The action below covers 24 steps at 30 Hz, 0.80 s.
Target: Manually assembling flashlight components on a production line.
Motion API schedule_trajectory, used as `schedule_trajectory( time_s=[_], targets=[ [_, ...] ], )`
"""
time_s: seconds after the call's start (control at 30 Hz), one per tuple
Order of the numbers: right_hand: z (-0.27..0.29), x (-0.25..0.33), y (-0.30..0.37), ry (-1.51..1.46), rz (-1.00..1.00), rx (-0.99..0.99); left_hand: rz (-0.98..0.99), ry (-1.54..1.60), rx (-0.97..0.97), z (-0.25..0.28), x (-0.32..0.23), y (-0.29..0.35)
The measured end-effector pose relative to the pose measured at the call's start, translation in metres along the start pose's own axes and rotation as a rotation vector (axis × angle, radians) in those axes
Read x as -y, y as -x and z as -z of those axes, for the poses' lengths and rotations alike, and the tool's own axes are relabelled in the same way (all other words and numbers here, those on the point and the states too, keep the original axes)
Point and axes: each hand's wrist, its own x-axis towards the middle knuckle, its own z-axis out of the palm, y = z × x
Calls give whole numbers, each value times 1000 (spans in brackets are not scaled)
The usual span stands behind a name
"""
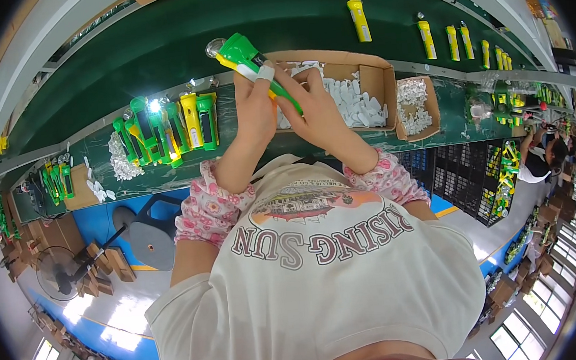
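Observation:
A green and yellow flashlight (240,52) is tilted between my two hands, its lens end up and to the left, over the front of the bench. Around its lower body my left hand (256,115) is closed. My right hand (322,113) grips it from the other side, fingers along the handle. A small white piece (266,73) shows at the fingers; whether it is a loose part or a wrap on a finger I cannot tell. Just behind my right hand, a cardboard box (390,80) holds many white plastic pieces (356,100).
Several green and yellow flashlights (190,120) stand in a cluster left of my hands, one lit, beside a pile of small clear parts (122,159). A smaller carton (433,101) of clear parts sits to the right. Yellow flashlights (359,20) are spaced along the green belt (309,16) beyond.

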Motion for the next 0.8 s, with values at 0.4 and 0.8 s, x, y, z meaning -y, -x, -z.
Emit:
schedule_trajectory(
  time_s=[0.4, 0.8],
  targets=[
    [-2, -35, 9, -433, 121, -81, 114, 194, 79, 26, -14, -25],
    [19, -303, 69, 362, -482, -256, 421, 162, -212, 106, 32, -35]
  ],
)
